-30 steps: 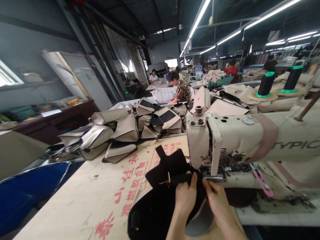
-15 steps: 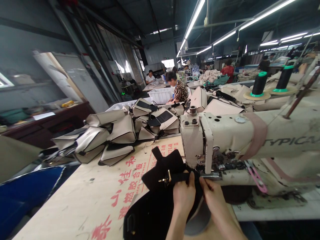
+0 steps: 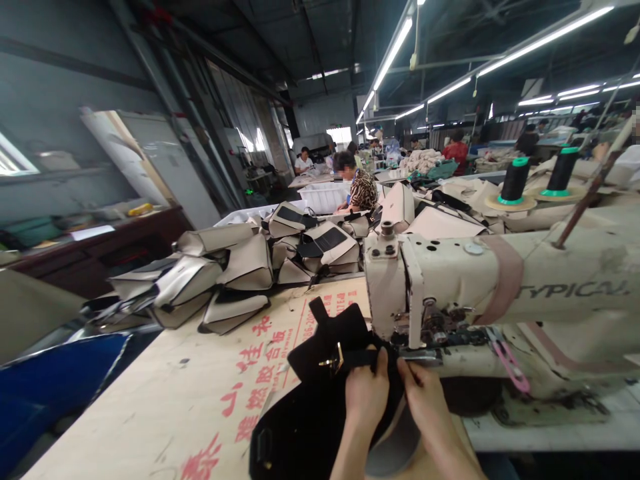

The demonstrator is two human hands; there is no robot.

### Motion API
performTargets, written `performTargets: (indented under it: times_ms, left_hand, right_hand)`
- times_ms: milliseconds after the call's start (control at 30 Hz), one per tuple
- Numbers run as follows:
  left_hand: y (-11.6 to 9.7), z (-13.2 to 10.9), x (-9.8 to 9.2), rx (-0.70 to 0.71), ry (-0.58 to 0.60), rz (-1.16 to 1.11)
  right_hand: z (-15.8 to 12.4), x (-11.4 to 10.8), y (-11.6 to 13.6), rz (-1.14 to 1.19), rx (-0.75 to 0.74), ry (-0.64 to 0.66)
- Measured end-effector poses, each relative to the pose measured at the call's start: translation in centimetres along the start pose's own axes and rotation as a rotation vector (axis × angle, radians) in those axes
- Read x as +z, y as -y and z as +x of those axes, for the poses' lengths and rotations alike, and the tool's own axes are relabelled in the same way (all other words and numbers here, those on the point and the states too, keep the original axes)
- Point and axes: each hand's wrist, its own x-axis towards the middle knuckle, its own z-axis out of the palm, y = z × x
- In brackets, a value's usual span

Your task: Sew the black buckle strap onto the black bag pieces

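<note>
A: Which step is the person on?

B: Judging by the hands, feeding. The left hand [image 3: 367, 393] pinches the black bag piece [image 3: 320, 407] at its top edge, thumb up beside the strap, and the right hand [image 3: 425, 400] is closed on the same edge just beside it. Both hold the fabric right in front of the sewing machine [image 3: 450, 280], with fingertips near the spot under the machine head where the needle sits.

A: Where is the piece exactly?

B: It lies on the worktop [image 3: 165, 407], on the printed board with red characters, and its top edge reaches under the head of the machine. The rest hangs back toward the person.

A: How does it look?

B: Black and matte, soft enough to fold. A gold buckle [image 3: 333, 360] sits on a strap just left of the left hand, and a short tab sticks up at the far end. The needle itself is hidden behind the metal parts.

A: What would the next move call for?

B: Probably keeping the edge flat and straight while it passes the foot, with both thumbs clear of the needle. A slip there could skew the seam.

A: Anything else about?

B: A heap of beige bags [image 3: 235, 267] at the back of the worktop, two black thread spools [image 3: 515, 180] behind the machine, and another person [image 3: 357, 187] seated farther off.
</note>
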Motion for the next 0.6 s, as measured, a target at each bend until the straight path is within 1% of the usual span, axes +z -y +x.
performTargets:
  times_ms: [200,433,600]
  left_hand:
    - [-0.2,0.6,-0.4,0.016,0.032,-0.014]
    - [0.0,0.6,-0.4,0.033,0.023,-0.015]
    - [0.2,1.1,-0.2,0.043,0.051,0.035]
  right_hand:
    - [0.2,0.4,-0.4,-0.054,0.006,-0.011]
    - [0.5,-0.2,-0.7,-0.149,-0.029,-0.006]
    - [0.6,0.3,0.7,-0.249,-0.109,-0.001]
